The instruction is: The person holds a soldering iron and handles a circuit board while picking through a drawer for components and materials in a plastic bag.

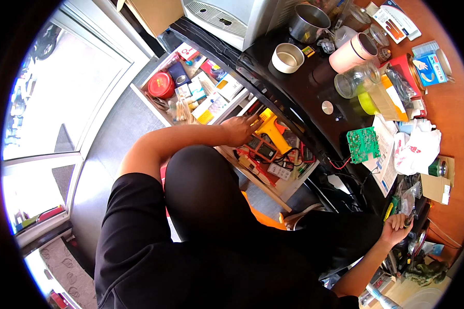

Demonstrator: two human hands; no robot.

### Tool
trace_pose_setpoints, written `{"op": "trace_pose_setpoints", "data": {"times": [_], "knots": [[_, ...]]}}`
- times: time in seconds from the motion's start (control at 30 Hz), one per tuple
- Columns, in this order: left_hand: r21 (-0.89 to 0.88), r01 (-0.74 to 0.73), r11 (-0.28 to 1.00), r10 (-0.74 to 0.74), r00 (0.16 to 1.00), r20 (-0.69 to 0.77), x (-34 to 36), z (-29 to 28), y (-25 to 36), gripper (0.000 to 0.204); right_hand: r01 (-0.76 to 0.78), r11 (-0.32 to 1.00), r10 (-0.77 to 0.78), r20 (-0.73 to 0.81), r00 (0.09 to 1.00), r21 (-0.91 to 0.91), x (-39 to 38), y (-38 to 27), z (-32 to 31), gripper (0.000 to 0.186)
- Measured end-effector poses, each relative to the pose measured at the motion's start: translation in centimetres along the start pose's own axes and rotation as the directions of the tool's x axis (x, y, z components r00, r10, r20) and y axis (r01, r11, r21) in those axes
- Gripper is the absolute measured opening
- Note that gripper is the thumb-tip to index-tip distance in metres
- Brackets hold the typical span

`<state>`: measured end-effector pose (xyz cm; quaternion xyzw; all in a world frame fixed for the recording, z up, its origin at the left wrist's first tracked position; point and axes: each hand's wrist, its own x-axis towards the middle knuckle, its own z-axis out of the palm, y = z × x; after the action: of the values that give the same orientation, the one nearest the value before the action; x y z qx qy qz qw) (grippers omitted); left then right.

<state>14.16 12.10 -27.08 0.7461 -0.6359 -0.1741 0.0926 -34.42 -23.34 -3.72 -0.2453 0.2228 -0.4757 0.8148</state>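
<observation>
My left hand (241,128) reaches into the open lower drawer (290,193), its fingers stretched toward the head of a yellow gun-shaped tool (274,133); whether they touch it is unclear. Meters with red and black leads (263,149) and a white power strip (280,170) lie in that drawer. My right hand (395,228) is closed at the cluttered right edge of the desk, beside a clear plastic bag (410,198) and small tools (391,207); what its fingers hold cannot be made out. A green circuit board (362,144) with wires lies on the black desk.
An upper drawer (148,106) holds boxes and a red tin (161,84). Pots (287,58), a pink flask (352,52), a glass jar (353,82) and cardboard boxes (436,190) crowd the desk. A glass door (78,156) stands at the left; a white appliance (214,21) is behind.
</observation>
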Motion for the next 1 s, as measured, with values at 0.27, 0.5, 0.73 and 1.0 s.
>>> {"op": "trace_pose_setpoints", "data": {"times": [0.27, 0.5, 0.73, 1.0], "knots": [[-0.152, 0.017, 0.988, 0.033, 0.946, 0.322, -0.9, -0.9, 1.6, 0.043, -0.026, 0.999, 0.025, 0.057, 0.998, 0.028, -0.1, 0.1, -0.1, 0.026], [0.055, -0.214, 0.975, 0.220, 0.967, -0.132, 1.7, -0.9, 0.3, 0.048, -0.018, 1.000, 0.018, 0.032, 0.999, 0.001, 0.5, -0.1, -0.3, 0.023], [0.087, -0.327, 0.941, 0.333, 0.940, -0.072, 5.3, 0.5, 1.8, 0.047, 0.003, 0.996, -0.011, -0.086, 0.996, -0.089, -0.2, -0.7, -0.5, 0.024], [0.202, -0.283, 0.938, 0.304, 0.949, -0.080, 4.5, 1.4, 0.7, 0.040, -0.048, 0.998, 0.048, -0.005, 0.999, -0.050, 0.7, -0.3, -0.1, 0.020]]}}
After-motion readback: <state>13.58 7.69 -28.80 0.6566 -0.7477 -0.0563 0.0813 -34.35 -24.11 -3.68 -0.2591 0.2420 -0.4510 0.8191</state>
